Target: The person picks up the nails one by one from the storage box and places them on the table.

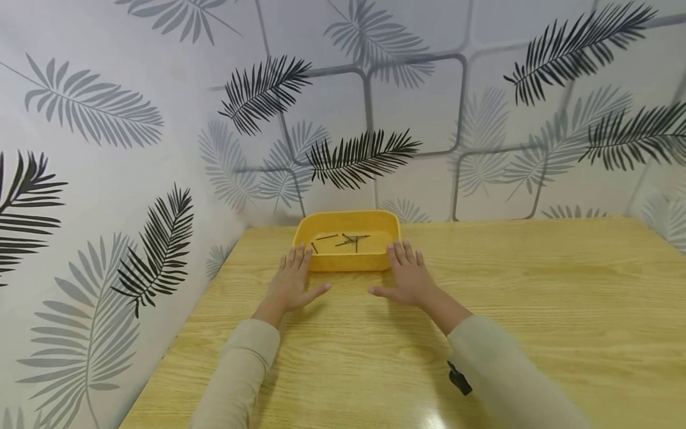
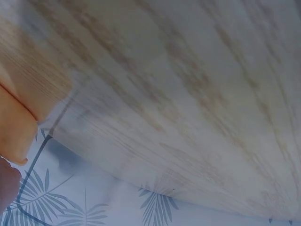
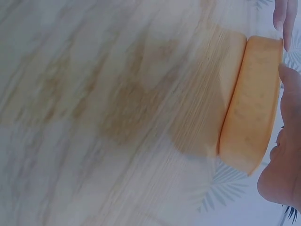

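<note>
- Fingers (image 1: 299, 258) of the left hand (image 1: 289, 285) were straight and close together, their tips at the tray's front left corner, with the thumb (image 1: 317, 292) spread wide from them in front of the tray.
- The right hand (image 1: 412, 281) mirrored this at the tray's front right corner: fingers extended, tips by the rim, thumb stretched inward in front of the tray. How firmly either hand pressed could not be told.
- The yellow tray (image 1: 351, 263) stood upright on the bench between the two sets of fingertips, its long front side toward the person; the right wrist view also showed that side.
- Inside the tray lay several thin, dark nail-like pieces (image 1: 356, 245), some crossing one another right of its middle, others set apart toward its left side.
- The wood-grained bench (image 1: 536, 286) spread out in front of the tray and well to its right.
- Light-coloured sleeves (image 1: 238, 366) covered both forearms in front of the tray.
- A small black object (image 1: 460, 379), too unclear to identify, showed beside the right sleeve, well in front of the tray.
- Behind the tray rose a pale, leaf-patterned wall (image 1: 332, 107).
</note>
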A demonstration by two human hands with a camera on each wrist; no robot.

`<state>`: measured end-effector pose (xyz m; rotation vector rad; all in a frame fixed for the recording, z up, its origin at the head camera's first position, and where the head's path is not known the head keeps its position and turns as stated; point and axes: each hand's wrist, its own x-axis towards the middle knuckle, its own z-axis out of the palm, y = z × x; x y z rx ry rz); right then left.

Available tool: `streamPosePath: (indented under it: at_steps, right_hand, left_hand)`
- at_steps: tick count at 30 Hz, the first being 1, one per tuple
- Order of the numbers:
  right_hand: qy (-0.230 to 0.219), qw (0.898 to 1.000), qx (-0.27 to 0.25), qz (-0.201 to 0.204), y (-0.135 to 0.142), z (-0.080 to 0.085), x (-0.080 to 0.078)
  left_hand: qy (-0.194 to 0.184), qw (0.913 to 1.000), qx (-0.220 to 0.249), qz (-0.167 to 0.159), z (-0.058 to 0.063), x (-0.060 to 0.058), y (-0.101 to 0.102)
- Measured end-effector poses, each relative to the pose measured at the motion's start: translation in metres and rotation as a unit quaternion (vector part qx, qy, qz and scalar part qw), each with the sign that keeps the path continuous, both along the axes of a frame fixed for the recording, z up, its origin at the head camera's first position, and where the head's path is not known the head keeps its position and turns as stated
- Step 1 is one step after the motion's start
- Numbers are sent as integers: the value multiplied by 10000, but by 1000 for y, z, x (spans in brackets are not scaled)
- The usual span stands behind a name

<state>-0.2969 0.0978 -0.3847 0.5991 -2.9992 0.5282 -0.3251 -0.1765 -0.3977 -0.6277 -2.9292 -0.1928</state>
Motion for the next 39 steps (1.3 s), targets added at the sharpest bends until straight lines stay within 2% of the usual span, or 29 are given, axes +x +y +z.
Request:
streamPosePath:
  at_steps: [11,29,39]
  right_hand:
    - [-241,9997,-36,92,-4,-3,-2]
    - [-204,9996,-14,207,2,1,1]
    - [-187,9989,-358,226,2,1,0]
  left_hand:
    - [-191,9997,167,-56,0,-1,3]
    - [-214,9993,313,-70,-2,2,4]
    - [-285,9990,336,-123,-1,6,4]
